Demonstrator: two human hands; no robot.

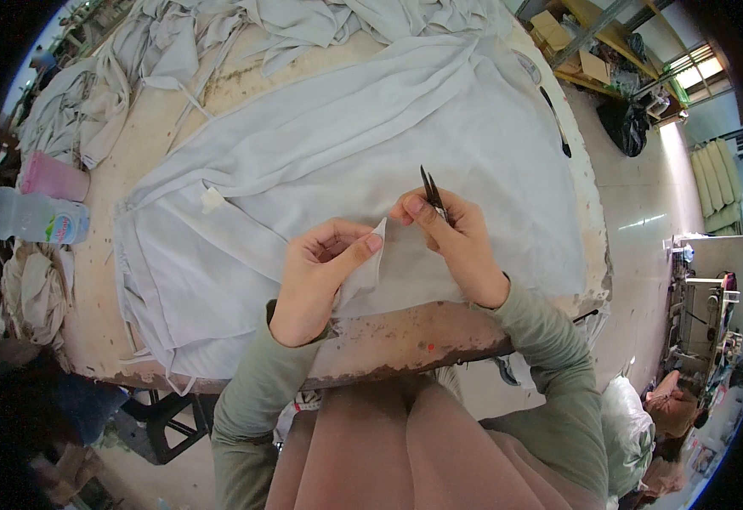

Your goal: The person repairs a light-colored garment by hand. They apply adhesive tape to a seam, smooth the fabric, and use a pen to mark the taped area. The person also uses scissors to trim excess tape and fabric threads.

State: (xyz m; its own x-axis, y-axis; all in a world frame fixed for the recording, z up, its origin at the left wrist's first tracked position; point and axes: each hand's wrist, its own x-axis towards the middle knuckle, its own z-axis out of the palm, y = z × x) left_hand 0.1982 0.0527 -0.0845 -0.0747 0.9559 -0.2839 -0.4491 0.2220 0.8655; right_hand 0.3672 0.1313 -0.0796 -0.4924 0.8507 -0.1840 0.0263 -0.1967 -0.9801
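A pale grey garment [507, 195] lies spread over the worn table, its folds running up toward the far side. Near the table's front edge, my left hand [329, 263] pinches a lifted edge of this cloth between thumb and fingers. My right hand [456, 238] is closed around small dark thread snips [433, 192], whose pointed blades stick up past the fingers. Thumb and index fingertip of that hand meet just right of the raised cloth edge; whether a thread is between them is too small to tell. A small whitish tag [212, 200] sits on the garment to the left.
Heaps of similar grey cloth [159, 51] cover the table's far side and far left. A clear plastic bottle [36, 217] and a pink container [55, 177] are at the left edge. A dark slim tool [556, 123] lies at the right edge. Shelves with boxes [571, 47] stand beyond.
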